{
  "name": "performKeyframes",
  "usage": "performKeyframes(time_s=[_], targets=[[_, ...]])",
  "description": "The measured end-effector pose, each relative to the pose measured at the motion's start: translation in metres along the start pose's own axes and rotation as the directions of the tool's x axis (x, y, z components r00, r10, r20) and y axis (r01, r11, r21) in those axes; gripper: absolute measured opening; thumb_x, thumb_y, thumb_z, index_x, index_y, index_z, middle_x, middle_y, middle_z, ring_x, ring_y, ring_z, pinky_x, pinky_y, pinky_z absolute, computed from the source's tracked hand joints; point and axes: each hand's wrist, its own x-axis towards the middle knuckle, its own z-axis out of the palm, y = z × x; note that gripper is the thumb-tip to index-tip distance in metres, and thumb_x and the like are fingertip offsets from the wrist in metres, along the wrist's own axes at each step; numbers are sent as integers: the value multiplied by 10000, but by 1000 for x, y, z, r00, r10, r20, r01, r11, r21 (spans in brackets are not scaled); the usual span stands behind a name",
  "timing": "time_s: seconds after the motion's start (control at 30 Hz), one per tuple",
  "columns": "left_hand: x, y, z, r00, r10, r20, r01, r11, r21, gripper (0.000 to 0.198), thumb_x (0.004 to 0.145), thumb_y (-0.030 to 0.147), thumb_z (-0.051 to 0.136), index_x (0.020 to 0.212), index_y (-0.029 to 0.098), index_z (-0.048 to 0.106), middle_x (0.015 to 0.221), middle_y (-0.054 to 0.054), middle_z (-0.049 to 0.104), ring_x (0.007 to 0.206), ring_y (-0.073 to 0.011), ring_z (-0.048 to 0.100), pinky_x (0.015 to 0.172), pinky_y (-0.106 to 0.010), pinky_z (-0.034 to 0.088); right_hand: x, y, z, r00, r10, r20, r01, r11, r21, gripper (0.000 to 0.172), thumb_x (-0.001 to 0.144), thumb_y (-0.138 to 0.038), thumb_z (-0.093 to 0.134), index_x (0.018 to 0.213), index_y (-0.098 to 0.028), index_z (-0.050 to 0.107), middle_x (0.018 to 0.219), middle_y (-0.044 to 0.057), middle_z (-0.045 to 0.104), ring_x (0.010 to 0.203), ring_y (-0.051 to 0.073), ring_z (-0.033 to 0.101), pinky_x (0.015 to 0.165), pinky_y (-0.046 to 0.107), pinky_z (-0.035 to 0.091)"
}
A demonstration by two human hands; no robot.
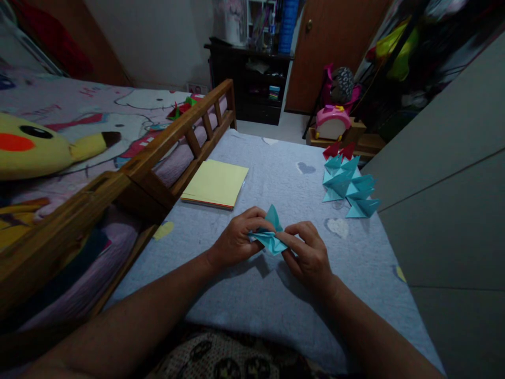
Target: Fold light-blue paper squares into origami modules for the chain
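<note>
Between both hands, a little above the bed sheet, is a turquoise folded paper piece with pointed flaps, one sticking up at the back. My left hand pinches its left side, fingers over the top and thumb below. My right hand grips the right side, with the index finger pressing near the middle folds. To the far right sits a cluster of turquoise folded paper pieces, with red folded pieces behind it. A stack of square paper, yellow on top, lies beyond my left hand.
A wooden bed rail runs along the left, with a yellow plush toy on the bed beyond. A pale cabinet borders the right. Past the heart-patterned sheet stand a dark shelf and a pink and white toy case.
</note>
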Motion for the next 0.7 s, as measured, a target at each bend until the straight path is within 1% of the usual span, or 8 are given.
performKeyframes(time_s=[0.13, 0.23, 0.3, 0.4, 0.5, 0.6, 0.7], targets=[[1, 1, -1, 1000, 10, -9, -10, 1000, -8, 66, 853, 155, 709, 908, 192, 710, 904, -18, 606, 804, -140, 598, 724, -264, 498, 1, -1, 0, 999, 37, -28, -36, 998, 57, 227, 888, -66, 564, 1068, -201, 601, 893, 59, 618, 812, 210, 561, 718, 366, 488], [2, 2, -1, 1000, 15, -6, -15, 1000, -20, 62, 852, 147, 710, 898, 188, 710, 911, -23, 617, 806, -140, 602, 722, -263, 497, 1, -1, 0, 999, 34, -26, -32, 997, 68, 197, 881, -60, 569, 1013, -205, 590, 901, 61, 622, 818, 210, 560, 723, 365, 482], [2, 2, 0, 1000, 18, -7, -18, 1000, -26, 62, 853, 146, 710, 899, 188, 710, 904, -22, 616, 803, -140, 596, 714, -262, 495, 1, -1, -1, 999, 25, -23, -24, 998, 61, 188, 887, -64, 572, 1010, -205, 596, 909, 64, 618, 824, 210, 557, 725, 363, 478], [0, 1, 0, 1000, 20, -11, -20, 999, -30, 122, 850, 149, 722, 960, 201, 712, 917, -16, 607, 808, -139, 591, 723, -267, 500, 1, -1, -2, 1000, 16, -20, -15, 998, 60, 191, 887, -62, 571, 1013, -203, 601, 908, 63, 605, 818, 206, 545, 718, 358, 470], [-1, 0, 0, 1000, 18, 15, -18, 999, -44, 208, 846, 148, 729, 1037, 228, 716, 983, -23, 606, 883, -155, 609, 780, -290, 513, 1, -2, -3, 1000, 13, 7, -14, 997, 82, 200, 869, -49, 562, 996, -197, 601, 913, 67, 595, 821, 208, 537, 716, 364, 463], [-1, -1, 1, 999, 16, 45, -13, 997, -74, 148, 853, 150, 723, 977, 231, 731, 1002, -27, 606, 911, -161, 616, 799, -299, 516, 1, -3, -3, 1000, 18, 7, -18, 993, 120, 212, 857, -49, 563, 1004, -200, 590, 918, 64, 593, 823, 207, 538, 715, 367, 462], [-1, -2, 2, 999, 16, 38, -12, 996, -89, 115, 850, 145, 727, 936, 221, 731, 993, -27, 611, 900, -156, 616, 799, -297, 516, 0, -3, -3, 1000, 15, 8, -16, 991, 130, 236, 860, -63, 574, 1048, -205, 594, 937, 64, 592, 847, 211, 549, 726, 370, 473]])
